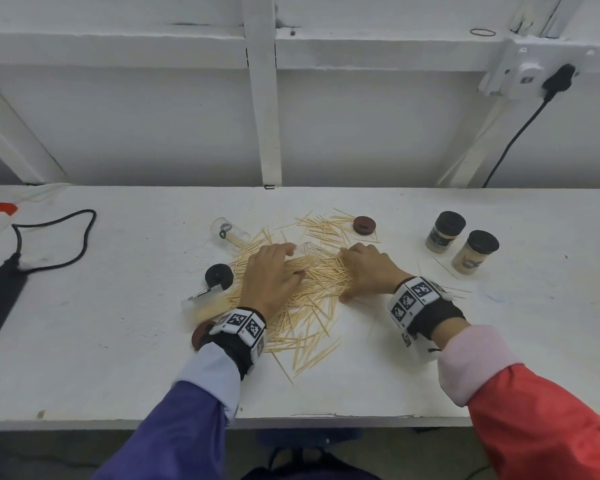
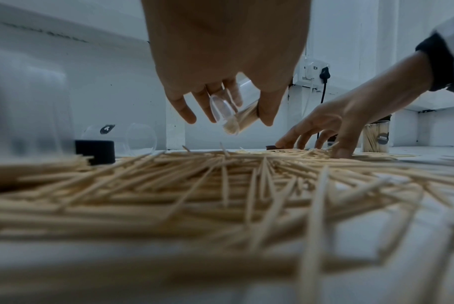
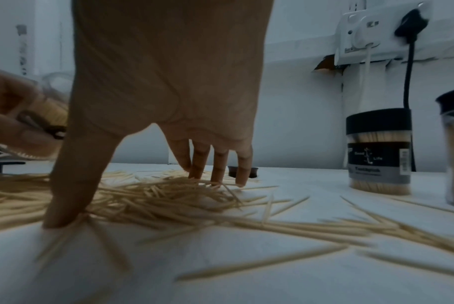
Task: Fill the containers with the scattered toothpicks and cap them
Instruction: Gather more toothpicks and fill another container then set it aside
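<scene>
Meanwhile, toothpicks [image 2: 242, 120] inside held container [image 2: 227, 112]

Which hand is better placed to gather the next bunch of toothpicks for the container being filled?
Right. The right hand is empty, its fingertips already spread on the toothpick pile. The left hand is occupied, holding the clear container, tilted and partly filled.
</scene>
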Tool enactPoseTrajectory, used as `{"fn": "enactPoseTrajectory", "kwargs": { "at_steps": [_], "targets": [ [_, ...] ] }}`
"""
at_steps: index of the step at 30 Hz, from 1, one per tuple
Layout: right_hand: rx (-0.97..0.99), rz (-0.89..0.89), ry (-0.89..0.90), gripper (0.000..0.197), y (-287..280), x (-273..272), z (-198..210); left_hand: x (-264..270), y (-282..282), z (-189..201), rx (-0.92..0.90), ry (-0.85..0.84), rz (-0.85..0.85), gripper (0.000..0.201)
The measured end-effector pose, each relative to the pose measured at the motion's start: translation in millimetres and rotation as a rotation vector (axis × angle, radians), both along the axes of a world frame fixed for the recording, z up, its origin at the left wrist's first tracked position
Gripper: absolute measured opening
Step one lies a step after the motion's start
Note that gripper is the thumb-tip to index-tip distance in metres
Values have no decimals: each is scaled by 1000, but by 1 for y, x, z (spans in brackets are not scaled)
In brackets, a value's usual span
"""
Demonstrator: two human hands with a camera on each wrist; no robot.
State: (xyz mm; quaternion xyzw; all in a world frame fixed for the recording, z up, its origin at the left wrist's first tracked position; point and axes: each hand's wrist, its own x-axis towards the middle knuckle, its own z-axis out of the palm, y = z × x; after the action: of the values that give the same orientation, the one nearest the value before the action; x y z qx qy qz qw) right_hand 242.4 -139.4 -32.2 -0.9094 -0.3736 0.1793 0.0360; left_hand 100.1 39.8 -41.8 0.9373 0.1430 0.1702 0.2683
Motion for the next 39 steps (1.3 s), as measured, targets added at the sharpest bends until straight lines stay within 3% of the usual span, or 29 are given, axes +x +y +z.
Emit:
{"fn": "enactPoseTrajectory", "kwargs": {
  "at_steps": [6, 12, 18, 21, 27, 33, 39],
  "targets": [
    [86, 40, -13, 67, 3, 1, -3, -1, 1, -1, -2, 3, -24, 44],
    [201, 78, -94, 42, -1, 0, -9, -1, 3, -5, -3, 16, -102, 46],
    [162, 177, -125, 37, 3, 2, -10, -2, 3, -5, -20, 12, -119, 48],
    [165, 191, -173, 22, 3, 3, -12, -2, 3, -5, -18, 15, -131, 48],
    [107, 226, -313, 25, 5, 1, -11, -1, 4, -8, -9, 24, -170, 50],
    [84, 253, -321, 8, 7, -3, -13, -1, 5, -8, -11, 27, -163, 50],
    [29, 243, -348, 13, 7, -6, -17, 0, 5, -9, -4, 44, -162, 52]
  ]
}}
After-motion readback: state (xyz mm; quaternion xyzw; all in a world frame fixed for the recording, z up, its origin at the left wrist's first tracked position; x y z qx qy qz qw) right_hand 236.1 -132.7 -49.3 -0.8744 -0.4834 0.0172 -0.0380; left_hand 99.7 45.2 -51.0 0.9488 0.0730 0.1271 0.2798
